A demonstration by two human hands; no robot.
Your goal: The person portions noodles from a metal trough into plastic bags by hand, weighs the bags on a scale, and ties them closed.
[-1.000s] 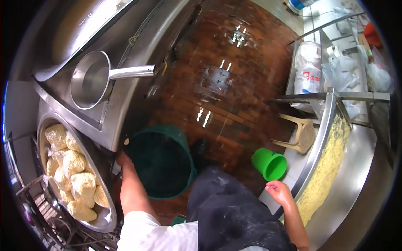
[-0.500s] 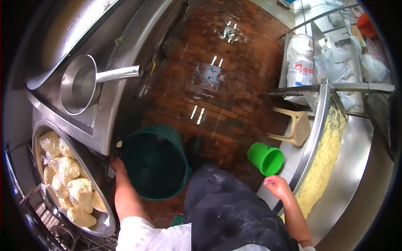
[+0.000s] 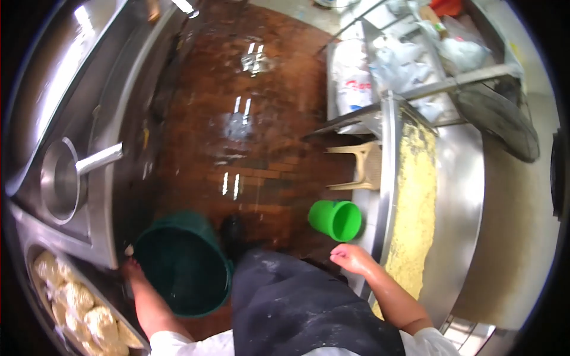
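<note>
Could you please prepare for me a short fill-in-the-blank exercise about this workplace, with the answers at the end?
The small bucket near the person's right hand is bright ____. The hand beside the large dark tub is the person's ____ one. The metal pan has one long ____. The yellow mass lies along the ____ side of the person.

Missing words: green; left; handle; right.

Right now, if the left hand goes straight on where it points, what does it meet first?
Probably the small pale piece just ahead of the left hand, near the steel counter's corner; depth is unclear.
</note>
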